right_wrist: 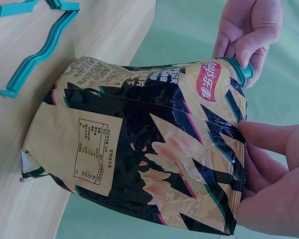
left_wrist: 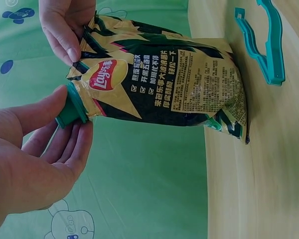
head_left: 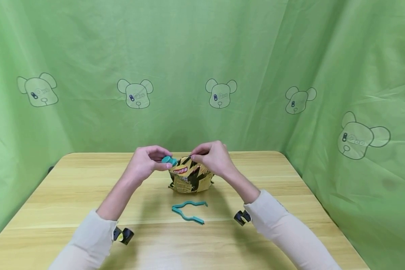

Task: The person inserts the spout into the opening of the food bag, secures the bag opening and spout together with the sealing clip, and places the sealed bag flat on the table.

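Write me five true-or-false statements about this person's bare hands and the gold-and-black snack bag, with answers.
1. The left hand pinches a round-ended teal plastic piece at a corner of the gold-and-black snack bag. True.
2. An opened, V-shaped teal plastic clip lies on the wood-grain table. True.
3. That clip encircles the bag. False: it lies apart.
4. The right hand pinches the bag's top edge. True.
5. The bag's logo is solid blue. False: the logo is red and yellow.
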{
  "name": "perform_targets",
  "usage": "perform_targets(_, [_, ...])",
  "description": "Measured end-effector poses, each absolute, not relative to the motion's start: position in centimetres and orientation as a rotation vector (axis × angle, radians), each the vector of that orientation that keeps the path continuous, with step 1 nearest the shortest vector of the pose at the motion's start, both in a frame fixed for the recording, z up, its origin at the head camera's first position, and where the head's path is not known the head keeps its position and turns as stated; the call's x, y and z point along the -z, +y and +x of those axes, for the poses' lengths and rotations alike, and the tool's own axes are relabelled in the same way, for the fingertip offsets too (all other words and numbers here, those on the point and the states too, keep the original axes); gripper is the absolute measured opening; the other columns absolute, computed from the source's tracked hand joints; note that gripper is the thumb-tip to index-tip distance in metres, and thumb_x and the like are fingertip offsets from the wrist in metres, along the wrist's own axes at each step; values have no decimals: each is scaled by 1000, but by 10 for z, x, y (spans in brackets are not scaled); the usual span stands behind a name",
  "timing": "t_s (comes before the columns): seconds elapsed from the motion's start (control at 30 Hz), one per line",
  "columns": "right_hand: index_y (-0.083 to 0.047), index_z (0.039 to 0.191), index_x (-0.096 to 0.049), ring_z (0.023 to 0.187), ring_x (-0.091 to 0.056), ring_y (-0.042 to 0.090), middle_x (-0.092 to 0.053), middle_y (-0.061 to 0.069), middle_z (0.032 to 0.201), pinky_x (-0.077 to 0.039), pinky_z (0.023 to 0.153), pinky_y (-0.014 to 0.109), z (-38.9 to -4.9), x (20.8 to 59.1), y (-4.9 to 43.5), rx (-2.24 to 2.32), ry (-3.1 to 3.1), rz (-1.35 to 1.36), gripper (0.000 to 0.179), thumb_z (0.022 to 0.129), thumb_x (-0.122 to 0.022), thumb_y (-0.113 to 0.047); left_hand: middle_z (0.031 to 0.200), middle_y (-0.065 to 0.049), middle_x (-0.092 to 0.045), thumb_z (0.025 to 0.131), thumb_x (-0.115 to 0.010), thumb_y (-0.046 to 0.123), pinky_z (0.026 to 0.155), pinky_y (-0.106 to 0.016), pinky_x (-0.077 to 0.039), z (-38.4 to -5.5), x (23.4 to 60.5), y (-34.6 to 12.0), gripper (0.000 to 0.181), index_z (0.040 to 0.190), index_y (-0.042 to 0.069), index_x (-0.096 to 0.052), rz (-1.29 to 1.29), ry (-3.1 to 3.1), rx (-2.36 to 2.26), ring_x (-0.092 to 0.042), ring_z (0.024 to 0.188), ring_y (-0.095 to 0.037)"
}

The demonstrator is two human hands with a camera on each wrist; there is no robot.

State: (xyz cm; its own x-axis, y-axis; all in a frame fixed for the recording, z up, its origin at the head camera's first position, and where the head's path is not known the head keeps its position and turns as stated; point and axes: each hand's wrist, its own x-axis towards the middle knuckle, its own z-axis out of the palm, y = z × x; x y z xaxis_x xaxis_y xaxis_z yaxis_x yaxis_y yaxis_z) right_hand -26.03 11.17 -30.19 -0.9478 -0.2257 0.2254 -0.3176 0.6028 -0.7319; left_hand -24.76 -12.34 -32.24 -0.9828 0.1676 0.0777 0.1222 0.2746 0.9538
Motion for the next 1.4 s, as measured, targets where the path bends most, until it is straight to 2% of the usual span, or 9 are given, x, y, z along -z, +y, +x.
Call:
perform_targets(0.23, [-14, 94, -81, 77, -70, 15, -77, 1, 88, -56, 68, 29, -261, 302, 112, -1276, -2711, 458, 6, 88, -78, -14, 105, -9, -77, 81, -85, 6, 90, -34, -58, -248, 321, -125, 35, 114, 5, -74, 295, 2500, -1818, -72, 94, -18])
perform_targets(0.6, [-14, 94, -81, 79, -72, 18, -78, 1, 89, -58, 69, 30, -262, 303, 113, -1280, -2712, 465, 7, 88, -78, -15, 102, -11, -77, 79, -85, 2, 83, -31, -60, -249, 323, -115, 33, 111, 5, -75, 294, 2546, -1816, -72, 90, -17])
perform_targets(1.4, [-15, 94, -81, 78, -70, 15, -77, 1, 89, -58, 69, 30, -262, 306, 115, -1281, -2695, 463, 6, 88, -78, -15, 108, -11, -77, 83, -83, 6, 88, -34, -60, -246, 326, -115, 35, 116, 6, -73, 287, 2564, -1786, -73, 97, -20])
